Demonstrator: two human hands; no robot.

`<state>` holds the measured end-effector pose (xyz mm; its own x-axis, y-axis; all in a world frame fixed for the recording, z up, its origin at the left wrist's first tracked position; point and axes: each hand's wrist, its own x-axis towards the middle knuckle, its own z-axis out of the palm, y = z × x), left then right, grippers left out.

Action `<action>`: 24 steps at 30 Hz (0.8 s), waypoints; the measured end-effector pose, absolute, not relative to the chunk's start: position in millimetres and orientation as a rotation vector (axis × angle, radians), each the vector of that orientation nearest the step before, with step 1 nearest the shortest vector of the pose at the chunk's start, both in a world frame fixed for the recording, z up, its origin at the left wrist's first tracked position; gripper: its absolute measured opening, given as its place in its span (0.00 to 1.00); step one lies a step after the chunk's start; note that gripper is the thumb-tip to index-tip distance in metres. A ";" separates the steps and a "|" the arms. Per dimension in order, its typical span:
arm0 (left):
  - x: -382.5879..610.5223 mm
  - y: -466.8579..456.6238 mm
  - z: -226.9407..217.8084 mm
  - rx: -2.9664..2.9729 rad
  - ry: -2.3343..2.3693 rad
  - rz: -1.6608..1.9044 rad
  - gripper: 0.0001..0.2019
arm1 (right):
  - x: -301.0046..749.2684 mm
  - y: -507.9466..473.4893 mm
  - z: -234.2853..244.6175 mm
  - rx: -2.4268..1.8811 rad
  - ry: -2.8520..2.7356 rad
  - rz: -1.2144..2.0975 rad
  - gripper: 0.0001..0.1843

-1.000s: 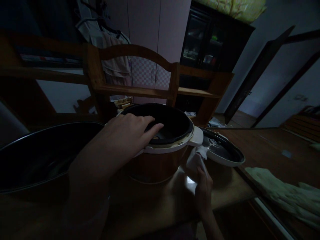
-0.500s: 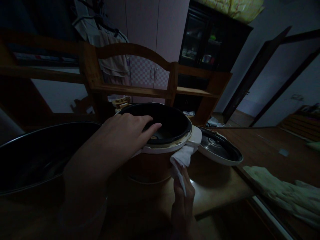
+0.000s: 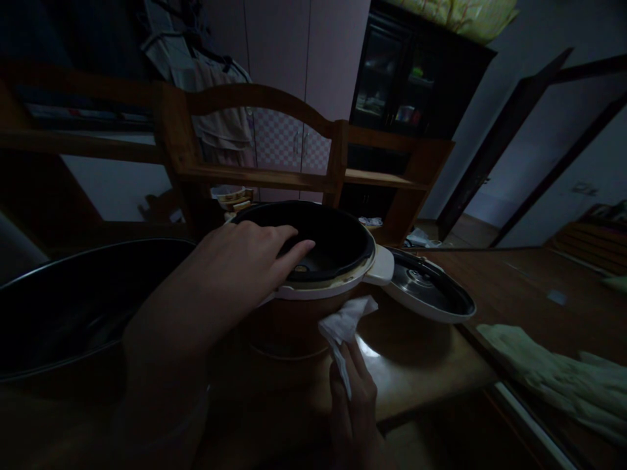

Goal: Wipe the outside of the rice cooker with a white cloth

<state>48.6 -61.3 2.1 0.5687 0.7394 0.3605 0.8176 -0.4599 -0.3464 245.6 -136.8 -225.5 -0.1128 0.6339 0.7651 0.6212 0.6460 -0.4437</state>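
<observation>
Left hand: palm down, fingers spread flat over near rim of rice cooker on wooden table. Right hand: raised, fingers pinched on white cloth against cooker's front wall.

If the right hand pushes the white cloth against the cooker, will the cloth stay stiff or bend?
The white cloth probably bends: it already hangs crumpled and folded from the right hand. It seems light, pinched by fingers only. The rice cooker likely stays put, since the left hand rests on its rim.
</observation>
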 end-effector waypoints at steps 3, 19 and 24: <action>50.7 -62.0 4.6 -2.324 -1.337 -0.244 0.28 | 244.4 -140.2 -228.8 -1.029 -1.785 0.055 0.32; 46.0 -60.7 -0.5 -2.325 -1.274 -0.277 0.24 | 236.8 -159.0 -229.8 -1.108 -1.822 0.103 0.30; 44.8 -60.3 -1.7 -2.284 -1.233 -0.210 0.27 | 233.1 -163.4 -228.4 -1.127 -1.803 0.094 0.30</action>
<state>44.8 -60.3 -1.7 0.5714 0.7307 0.3737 0.8132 -0.4425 -0.3781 233.1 -163.4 -228.4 -0.1000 0.7234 0.6832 0.6483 0.5683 -0.5068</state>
